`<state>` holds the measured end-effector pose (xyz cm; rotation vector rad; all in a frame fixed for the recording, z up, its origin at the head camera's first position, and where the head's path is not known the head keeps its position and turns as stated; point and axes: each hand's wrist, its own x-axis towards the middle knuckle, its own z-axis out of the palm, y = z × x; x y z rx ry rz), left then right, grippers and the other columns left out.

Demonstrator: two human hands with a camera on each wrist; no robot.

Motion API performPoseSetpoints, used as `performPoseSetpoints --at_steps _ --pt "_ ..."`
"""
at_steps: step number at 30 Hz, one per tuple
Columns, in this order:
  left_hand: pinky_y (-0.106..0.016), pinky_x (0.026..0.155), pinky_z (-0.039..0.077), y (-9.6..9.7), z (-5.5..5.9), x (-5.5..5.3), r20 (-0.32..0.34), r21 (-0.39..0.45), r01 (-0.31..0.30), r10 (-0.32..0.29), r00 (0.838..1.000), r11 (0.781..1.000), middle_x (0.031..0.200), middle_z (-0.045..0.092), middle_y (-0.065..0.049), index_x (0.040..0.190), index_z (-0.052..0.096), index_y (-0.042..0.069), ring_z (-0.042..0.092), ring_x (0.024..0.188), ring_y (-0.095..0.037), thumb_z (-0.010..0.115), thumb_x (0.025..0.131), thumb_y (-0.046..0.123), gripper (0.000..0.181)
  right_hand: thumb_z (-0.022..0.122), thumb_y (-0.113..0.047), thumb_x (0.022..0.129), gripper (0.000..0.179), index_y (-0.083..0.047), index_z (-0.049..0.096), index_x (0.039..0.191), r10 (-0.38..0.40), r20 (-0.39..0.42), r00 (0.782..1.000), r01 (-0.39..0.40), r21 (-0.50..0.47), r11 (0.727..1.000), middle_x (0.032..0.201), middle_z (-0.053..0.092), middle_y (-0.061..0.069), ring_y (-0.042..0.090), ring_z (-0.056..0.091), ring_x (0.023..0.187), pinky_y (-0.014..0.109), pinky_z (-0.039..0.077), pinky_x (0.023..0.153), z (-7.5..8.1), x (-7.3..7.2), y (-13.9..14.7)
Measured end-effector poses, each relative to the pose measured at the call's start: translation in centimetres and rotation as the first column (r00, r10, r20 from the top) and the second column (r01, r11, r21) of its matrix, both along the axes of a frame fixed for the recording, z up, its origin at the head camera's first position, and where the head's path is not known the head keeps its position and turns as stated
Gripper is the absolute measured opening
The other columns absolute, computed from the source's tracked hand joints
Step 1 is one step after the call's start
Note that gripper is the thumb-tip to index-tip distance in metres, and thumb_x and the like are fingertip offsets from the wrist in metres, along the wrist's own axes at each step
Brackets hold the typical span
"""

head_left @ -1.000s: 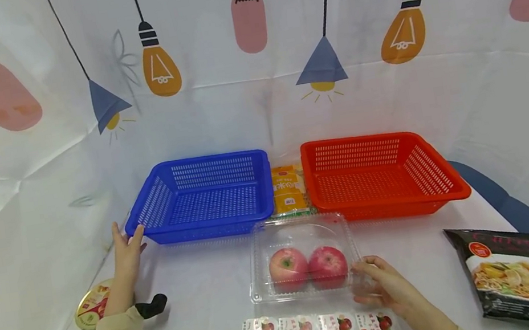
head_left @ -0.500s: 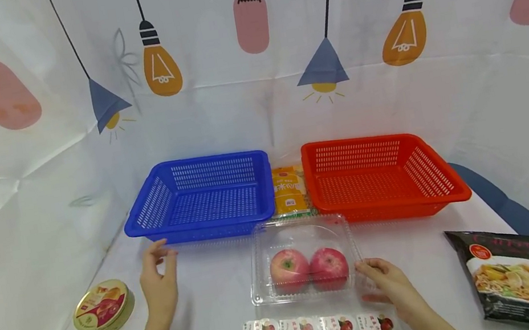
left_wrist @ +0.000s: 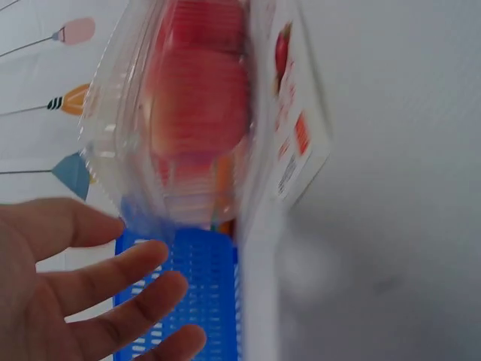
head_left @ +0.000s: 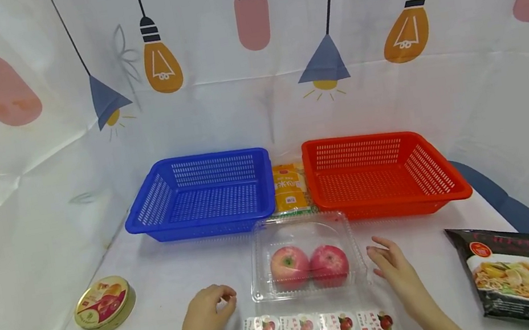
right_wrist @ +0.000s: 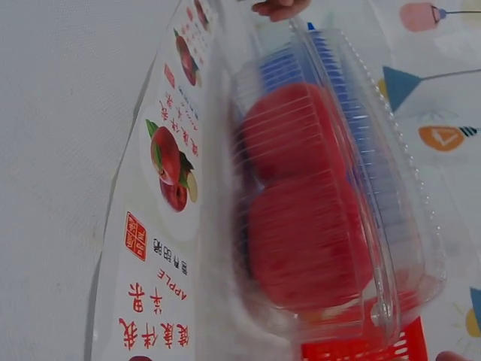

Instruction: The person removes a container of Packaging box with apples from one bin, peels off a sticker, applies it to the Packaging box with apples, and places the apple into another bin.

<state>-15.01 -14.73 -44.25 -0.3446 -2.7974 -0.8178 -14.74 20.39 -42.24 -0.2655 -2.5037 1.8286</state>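
Observation:
A clear plastic clamshell box (head_left: 301,231) with two red apples (head_left: 289,268) inside stands at the middle of the table, its lid down. My left hand (head_left: 210,312) hovers near the box's front left corner, fingers loosely bent and holding nothing. In the left wrist view its fingers (left_wrist: 124,271) are spread beside the box. To the right of the box is my right hand (head_left: 398,271), fingers relaxed and a small gap from its side. A strip of apple label stickers (head_left: 316,327) lies flat in front of the box, between the two hands.
Behind stand a blue basket (head_left: 217,227) and a red basket (head_left: 390,205), with a yellow food packet (head_left: 290,187) between them. A round gold tin (head_left: 105,304) lies at left. A black noodle packet (head_left: 521,274) lies at the right edge, by a blue chair (head_left: 528,221).
My left hand has moved from the blue basket's left corner, right and toward me, to beside the box. The right hand has come off the box's right side.

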Motion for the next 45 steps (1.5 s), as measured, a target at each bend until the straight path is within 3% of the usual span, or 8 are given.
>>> performPoseSetpoints --at_steps 6,11,15,21,26,31,36,45 --pt "-0.04 0.072 0.047 1.1 -1.7 0.6 -0.125 -0.231 0.178 -0.21 0.97 0.957 0.093 0.062 0.001 0.09 0.068 0.014 0.057 0.088 -0.021 0.073 0.073 0.028 0.022 0.049 -0.021 0.096 0.045 -0.005 0.035 0.136 0.019 -0.156 0.988 -0.002 0.108 0.994 0.134 0.046 0.02 0.02 0.045 0.119 0.02 0.04 0.094 0.8 0.8 -0.6" --pt "-0.04 0.073 0.044 1.7 -2.4 1.1 -0.148 -0.338 0.256 -0.319 0.936 0.906 0.101 0.06 0.0 0.098 0.066 0.015 0.055 0.094 -0.022 0.07 0.072 0.049 0.043 0.057 -0.006 0.09 0.039 -0.005 0.047 0.128 0.081 -0.412 0.908 0.005 0.205 0.979 0.127 0.053 0.007 0.004 0.046 0.108 0.009 0.035 0.088 1.1 1.6 -2.0" --pt "-0.041 0.077 0.043 1.8 -2.4 1.3 -0.094 -0.352 0.292 -0.343 0.934 0.89 0.103 0.059 0.001 0.103 0.065 0.014 0.053 0.096 -0.021 0.071 0.068 0.053 0.053 0.061 0.008 0.08 0.046 -0.003 0.051 0.123 0.266 -0.612 0.745 -0.129 0.259 0.957 0.121 0.055 0.003 0.003 0.047 0.107 0.013 0.032 0.091 1.1 2.1 -3.3" --pt "-0.043 0.082 0.043 1.7 -2.1 1.4 0.016 -0.345 0.33 -0.346 0.938 0.879 0.107 0.059 -0.001 0.112 0.064 0.012 0.053 0.099 -0.023 0.076 0.063 0.045 0.061 0.065 0.005 0.075 0.047 -0.001 0.052 0.119 0.602 -0.706 0.374 -0.421 0.449 0.788 0.12 0.055 0.009 0.018 0.047 0.116 0.022 0.032 0.102 1.0 1.8 -5.8" --pt "-0.04 0.08 0.043 1.8 -2.2 1.2 0.001 -0.343 0.329 -0.35 0.937 0.88 0.102 0.06 0.0 0.108 0.066 0.012 0.053 0.095 -0.021 0.079 0.062 0.041 0.056 0.059 -0.014 0.088 0.033 -0.009 0.052 0.12 0.777 -0.586 0.232 -0.503 0.611 0.611 0.121 0.055 0.003 0.017 0.051 0.113 0.029 0.04 0.097 0.8 2.0 -7.9" --pt "-0.039 0.078 0.042 2.1 -2.1 1.2 0.016 -0.328 0.342 -0.357 0.934 0.881 0.096 0.059 0.003 0.103 0.068 0.012 0.053 0.092 -0.019 0.08 0.062 0.039 0.051 0.058 -0.019 0.089 0.035 -0.015 0.051 0.123 0.879 -0.44 0.186 -0.526 0.711 0.467 0.125 0.053 -0.001 0.012 0.047 0.118 0.03 0.039 0.099 0.1 2.2 -9.0" --pt "-0.037 0.076 0.041 2.1 -2.1 1.2 0.013 -0.317 0.35 -0.365 0.931 0.881 0.091 0.057 0.006 0.098 0.069 0.013 0.051 0.089 -0.016 0.08 0.062 0.039 0.046 0.058 -0.021 0.09 0.037 -0.02 0.049 0.126 0.936 -0.258 0.238 -0.595 0.723 0.35 0.131 0.049 -0.005 0.01 0.042 0.123 0.03 0.038 0.101 -0.8 2.3 -9.5" --pt "-0.035 0.076 0.038 1.9 -2.4 1.2 0.006 -0.262 0.366 -0.378 0.926 0.893 0.086 0.051 0.012 0.091 0.067 0.018 0.048 0.088 -0.014 0.081 0.06 0.035 0.039 0.059 -0.029 0.088 0.037 -0.021 0.05 0.124 0.954 -0.121 0.273 -0.553 0.792 0.258 0.134 0.047 0.001 0.016 0.042 0.125 0.034 0.039 0.1 -2.7 1.9 -10.2"
